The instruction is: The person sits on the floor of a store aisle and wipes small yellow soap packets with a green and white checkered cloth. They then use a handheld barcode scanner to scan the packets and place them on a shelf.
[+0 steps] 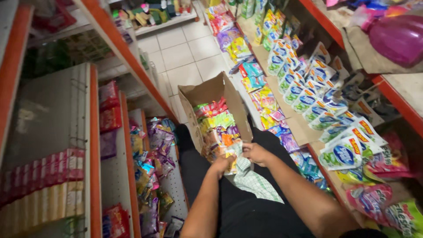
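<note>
On the left, shelves of snack packets. The open cardboard box is steadied mid-aisle; a packet at its near edge is pinched by the left hand, a checked cloth clutched by the right hand. A tilted box could spill sachets.

Both forearms run off the bottom edge; shelf packets blurred.
</note>
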